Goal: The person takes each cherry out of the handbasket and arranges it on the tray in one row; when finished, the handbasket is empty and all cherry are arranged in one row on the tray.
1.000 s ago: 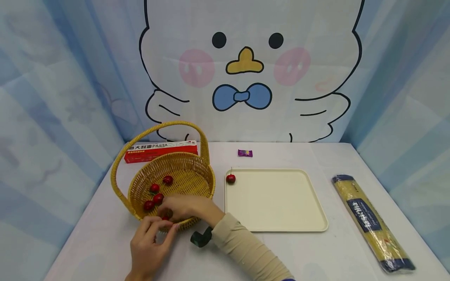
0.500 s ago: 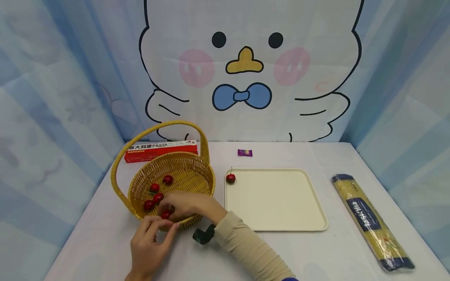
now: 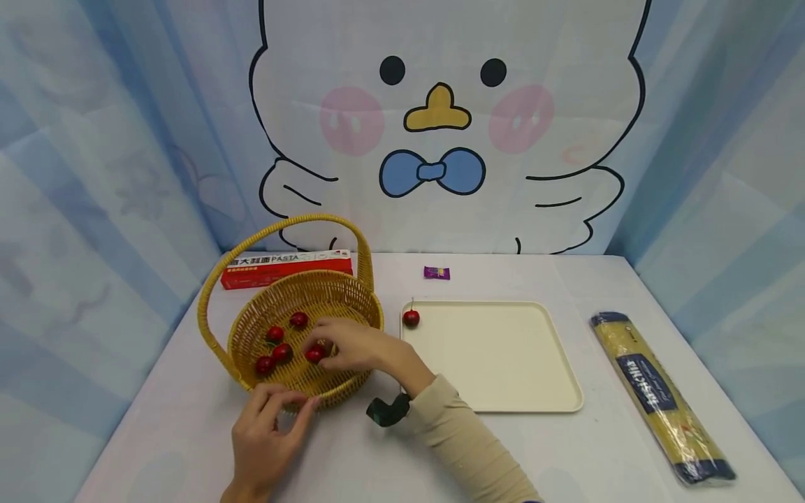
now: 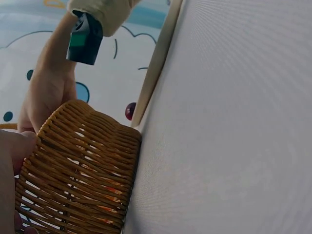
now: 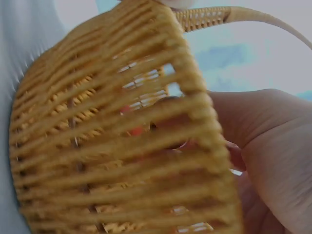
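Inside the yellow wicker basket, the right hand pinches a red cherry between thumb and fingers. Left of it several cherries lie on the basket's bottom. The left hand pinches the basket's near rim; in the left wrist view its thumb and fingertips are on the wicker wall. Through the weave in the right wrist view, the right hand is partly hidden behind the basket wall. One more cherry with its stem sits at the cream tray's back left corner.
A red pasta box lies behind the basket, and a small purple packet behind the tray. On the right is a long bag of pasta. A dark green object hangs by the right sleeve, near the tray's front left corner.
The right hand has moved up and to the right from the basket's near side, bringing a cherry with it. The left hand has stayed at the rim.
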Available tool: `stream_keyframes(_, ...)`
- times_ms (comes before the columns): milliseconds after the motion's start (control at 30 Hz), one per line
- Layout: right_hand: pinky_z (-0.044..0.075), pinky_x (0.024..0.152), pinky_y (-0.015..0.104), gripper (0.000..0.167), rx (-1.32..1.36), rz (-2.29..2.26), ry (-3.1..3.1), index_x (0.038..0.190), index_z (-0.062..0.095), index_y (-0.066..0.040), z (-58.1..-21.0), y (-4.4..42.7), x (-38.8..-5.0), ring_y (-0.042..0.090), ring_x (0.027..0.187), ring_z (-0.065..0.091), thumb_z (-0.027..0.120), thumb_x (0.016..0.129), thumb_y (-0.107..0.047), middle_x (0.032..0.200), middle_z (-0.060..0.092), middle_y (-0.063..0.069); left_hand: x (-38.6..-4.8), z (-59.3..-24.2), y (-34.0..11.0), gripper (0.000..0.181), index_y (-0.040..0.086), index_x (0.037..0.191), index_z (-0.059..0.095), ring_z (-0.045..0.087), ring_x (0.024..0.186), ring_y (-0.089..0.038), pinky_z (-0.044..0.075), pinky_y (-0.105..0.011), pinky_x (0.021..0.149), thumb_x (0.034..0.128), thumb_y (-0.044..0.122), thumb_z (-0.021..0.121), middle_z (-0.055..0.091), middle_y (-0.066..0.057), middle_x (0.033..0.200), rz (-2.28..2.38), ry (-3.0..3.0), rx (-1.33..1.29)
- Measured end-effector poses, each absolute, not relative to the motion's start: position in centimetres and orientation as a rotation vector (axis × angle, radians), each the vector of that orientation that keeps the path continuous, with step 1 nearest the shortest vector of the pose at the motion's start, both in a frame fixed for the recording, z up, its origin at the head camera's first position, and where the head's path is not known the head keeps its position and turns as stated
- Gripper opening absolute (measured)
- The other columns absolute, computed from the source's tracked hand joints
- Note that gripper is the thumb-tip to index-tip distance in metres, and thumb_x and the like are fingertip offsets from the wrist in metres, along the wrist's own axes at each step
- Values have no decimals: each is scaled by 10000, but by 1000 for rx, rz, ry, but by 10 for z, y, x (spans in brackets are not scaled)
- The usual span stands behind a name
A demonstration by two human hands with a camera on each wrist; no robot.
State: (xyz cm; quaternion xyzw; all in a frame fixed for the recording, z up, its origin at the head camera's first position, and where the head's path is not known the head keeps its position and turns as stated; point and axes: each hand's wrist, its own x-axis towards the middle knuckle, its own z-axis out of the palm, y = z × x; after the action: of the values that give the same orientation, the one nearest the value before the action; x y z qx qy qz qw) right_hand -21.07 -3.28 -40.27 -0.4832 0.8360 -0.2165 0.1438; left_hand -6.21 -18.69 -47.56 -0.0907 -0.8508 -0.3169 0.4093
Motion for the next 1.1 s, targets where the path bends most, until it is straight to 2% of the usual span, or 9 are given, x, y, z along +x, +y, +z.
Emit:
stream_keyframes(133,488,939,186,315,-1406,-684,2433,1265,661,-173,-398,-23,-211,96,1052,587,688,952,-198,1266,621,-23,-62,-475,-187,193,56,792,717,482,656,-143,347,-150,588,706,121,877,578,-24,825,-803,-2159,-215)
stream_keyframes(333,497,933,194,307,-1377,-787,2463,1256,661,-167,-395,-9,-212,101,1055,573,690,951,-190,1269,619,-13,-62,-476,-185,190,62,793,717,475,656,-137,344,-150,580,714,131,876,580,-23,824,-811,-2155,-214)
stream_keyframes(533,501,932,199,325,-1319,-839,2504,1270,655,-171,-392,4,-212,108,1057,556,694,950,-212,1251,592,-10,-61,-475,-185,208,59,792,719,467,648,-135,344,-151,571,679,99,889,586,-32,822,-810,-2142,-224)
stream_keyframes(767,529,886,207,315,-1299,-954,2513,1240,661,-127,-387,22,-212,121,1039,574,708,929,-150,1205,607,16,-61,-473,-185,209,57,792,720,456,658,-131,336,-155,581,673,76,891,585,-36,818,-820,-2177,-188)
stream_keyframes(967,572,852,306,303,-1267,-1025,2533,1220,664,-100,-387,39,-214,153,977,609,705,920,-109,1158,611,31,-62,-474,-185,204,67,785,724,437,651,-101,328,-142,564,669,86,891,589,-31,814,-819,-2138,-212)
stream_keyframes(1100,579,846,325,297,-1222,-1062,2554,1211,664,-94,-389,50,-217,164,1004,621,708,917,-106,1155,601,45,-63,-475,-185,176,73,787,729,430,651,-83,324,-135,552,717,142,876,593,-34,811,-824,-2089,-252)
